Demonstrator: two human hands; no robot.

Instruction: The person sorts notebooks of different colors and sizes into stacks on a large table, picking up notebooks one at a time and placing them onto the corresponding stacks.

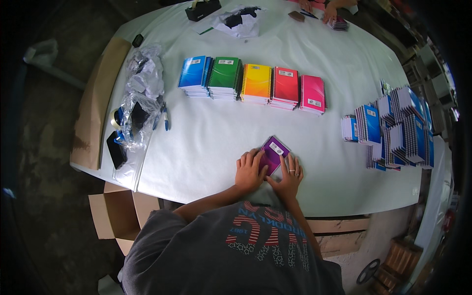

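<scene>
A small purple spiral notebook (269,160) with a white label lies tilted on the table in front of me. My left hand (250,170) grips its left side, fingertips on the cover. On its lower right, my right hand (287,177), wearing a ring, holds the notebook with bent fingers touching the cover near the label. The thumbs come close together at its near corner. Beyond it stand neat stacks of spiral notebooks in a row: blue (192,73), green (224,73), yellow (256,81), red (285,84) and pink (312,91).
Blue notebooks (393,130) are piled at the right edge. Crumpled plastic (146,73), a tape roll (116,119) and a black box (117,150) line the left side. An open carton (114,214) stands below. Across the table, another person's hands (330,12) touch notebooks (338,23).
</scene>
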